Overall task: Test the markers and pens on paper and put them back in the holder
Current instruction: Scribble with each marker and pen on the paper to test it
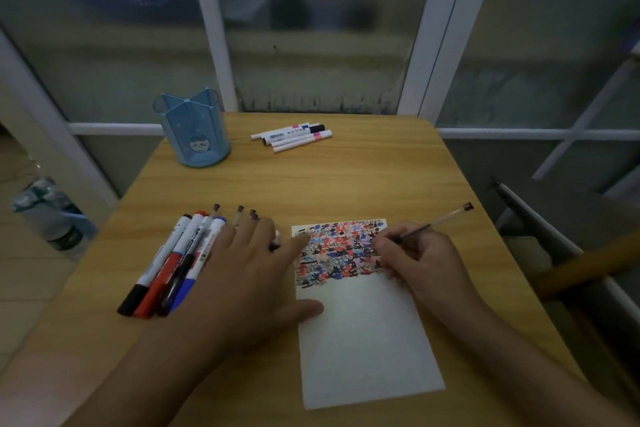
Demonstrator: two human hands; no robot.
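- Light wooden tabletop (pixel 363 184): carries every item below; set against white-framed glass panels.
- White rectangular sheet of paper (pixel 367 340): lies flat at near right; upper part covered in dense black, red and blue scribble marks, lower part bare.
- Left hand (pixel 249 274): fingers straight and spread, palm down; fingertips and thumb rest on the paper's left edge, the hand partly overlying the near marker group.
- Right hand (pixel 415 260): fingers curled round a thin clear-barrelled pen (pixel 433 222), tip down at the scribbled area's right edge, dark end raised up-right.
- Translucent blue plastic pen holder (pixel 194 130): upright at far left, divided into compartments, cartoon face on front.
- Group of thick markers with black, red and blue caps (pixel 166 270): lying at near left, with slim pens beside them.
- Cluster of slim white markers (pixel 292 136): lying at far centre, right of the holder.
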